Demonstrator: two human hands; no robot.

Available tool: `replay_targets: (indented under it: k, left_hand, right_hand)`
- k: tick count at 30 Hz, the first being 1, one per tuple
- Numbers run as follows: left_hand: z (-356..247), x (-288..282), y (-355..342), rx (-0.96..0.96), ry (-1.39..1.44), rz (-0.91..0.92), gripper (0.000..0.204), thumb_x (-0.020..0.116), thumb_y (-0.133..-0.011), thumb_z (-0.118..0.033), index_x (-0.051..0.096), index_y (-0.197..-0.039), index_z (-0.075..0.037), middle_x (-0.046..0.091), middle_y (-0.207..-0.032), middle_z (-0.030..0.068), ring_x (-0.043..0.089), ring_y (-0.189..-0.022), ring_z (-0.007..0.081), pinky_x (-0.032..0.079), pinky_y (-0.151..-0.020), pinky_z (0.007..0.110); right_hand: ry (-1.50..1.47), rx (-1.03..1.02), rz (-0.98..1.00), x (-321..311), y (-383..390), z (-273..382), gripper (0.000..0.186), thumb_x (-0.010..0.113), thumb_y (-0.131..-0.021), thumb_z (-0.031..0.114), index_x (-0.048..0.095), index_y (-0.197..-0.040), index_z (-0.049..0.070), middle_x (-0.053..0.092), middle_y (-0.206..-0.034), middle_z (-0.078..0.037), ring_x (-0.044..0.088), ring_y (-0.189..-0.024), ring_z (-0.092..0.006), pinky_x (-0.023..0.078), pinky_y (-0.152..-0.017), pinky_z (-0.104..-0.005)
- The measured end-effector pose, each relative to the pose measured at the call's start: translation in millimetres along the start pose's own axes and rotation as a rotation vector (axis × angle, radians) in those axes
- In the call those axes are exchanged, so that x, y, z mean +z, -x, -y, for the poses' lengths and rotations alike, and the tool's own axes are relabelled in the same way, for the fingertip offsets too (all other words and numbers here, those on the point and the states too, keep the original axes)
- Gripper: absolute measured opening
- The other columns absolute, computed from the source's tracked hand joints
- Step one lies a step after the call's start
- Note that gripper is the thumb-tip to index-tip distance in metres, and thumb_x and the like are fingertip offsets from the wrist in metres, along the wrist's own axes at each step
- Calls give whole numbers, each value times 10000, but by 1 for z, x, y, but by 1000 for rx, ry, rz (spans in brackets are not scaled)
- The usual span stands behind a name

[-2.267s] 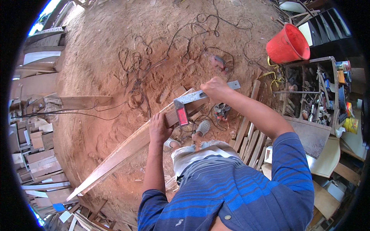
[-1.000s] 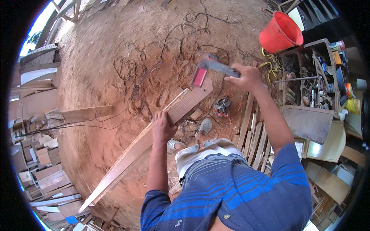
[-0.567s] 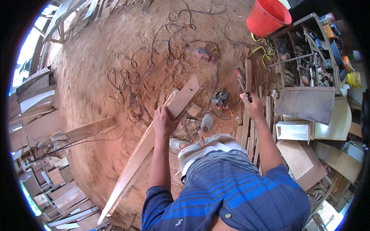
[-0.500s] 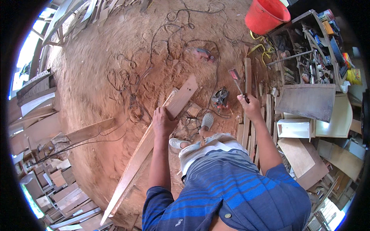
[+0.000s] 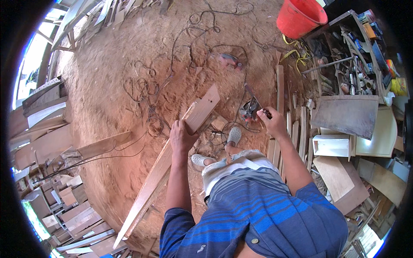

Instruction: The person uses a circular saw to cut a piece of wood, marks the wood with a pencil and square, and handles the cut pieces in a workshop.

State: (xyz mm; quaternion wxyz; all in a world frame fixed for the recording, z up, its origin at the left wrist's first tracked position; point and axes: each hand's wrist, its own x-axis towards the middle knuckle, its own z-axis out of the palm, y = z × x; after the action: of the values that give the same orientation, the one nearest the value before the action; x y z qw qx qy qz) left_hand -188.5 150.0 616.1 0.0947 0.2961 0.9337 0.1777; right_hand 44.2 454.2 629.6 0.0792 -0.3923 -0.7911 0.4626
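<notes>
My left hand (image 5: 183,136) is closed over the upper part of a long wooden board (image 5: 148,189), which slants from the lower left toward the middle. A shorter wooden piece (image 5: 204,109) with an angled end lies against it under my fingers. At the right, my right hand (image 5: 272,122) grips a hand tool (image 5: 254,95) with a dark handle and a narrow, flat, blade-like end. It points up and left, apart from the boards. Its exact kind is hard to make out. Just behind it on the ground sits a grey and red power tool (image 5: 249,109).
Tangled black cords (image 5: 172,60) cross the dirt floor, with another power tool (image 5: 230,60) half in the dust. A red bucket (image 5: 300,19) and a cluttered tool shelf (image 5: 357,56) stand at the upper right. Scrap boards (image 5: 77,215) pile up left; wood strips (image 5: 297,129) lie right.
My right hand has turned and shifted a little left and down, swinging the tool's end left. My left hand keeps its hold on the wood.
</notes>
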Motion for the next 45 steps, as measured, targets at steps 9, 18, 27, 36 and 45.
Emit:
replay_targets:
  k: [9,18,27,36,45]
  left_hand:
    - [1,1,1,23,-2,-28,531,892,-637,-250,607,-1028,-34,600,-1022,159,621,-1034,381,535,-902,483]
    - [10,-1,0,81,271,-9,807,895,-804,-413,557,-1412,-4,662,-1237,204,633,-1196,390,513,-1036,460]
    - [-5,18,-54,-110,649,-139,649,776,-998,-331,538,-1506,-5,728,-1197,195,735,-1032,280,586,-902,404]
    - [-23,38,-85,-138,494,-297,631,841,-926,-393,594,-1397,-54,584,-1180,194,669,-1007,331,543,-955,461]
    - [-25,37,-88,-125,469,-341,525,800,-956,-362,624,-1320,-26,570,-1282,233,627,-1108,390,522,-985,481]
  right_hand:
    - [164,45,-48,18,4,-9,577,826,-870,575,759,-1113,55,784,-897,-201,778,-901,-387,589,-762,-475]
    - [229,-174,-208,82,19,32,474,937,-771,429,719,-1043,108,769,-826,-125,768,-772,-349,589,-677,-450]
    - [138,1,-104,161,29,67,568,888,-815,464,658,-1167,83,775,-905,-157,767,-824,-379,583,-722,-512]
    - [-129,-29,18,195,40,60,375,745,-979,318,675,-1188,14,738,-986,-247,733,-905,-438,561,-759,-507]
    - [-198,39,-14,200,45,57,413,666,-1046,383,726,-1139,-15,718,-993,-301,711,-942,-475,539,-776,-519]
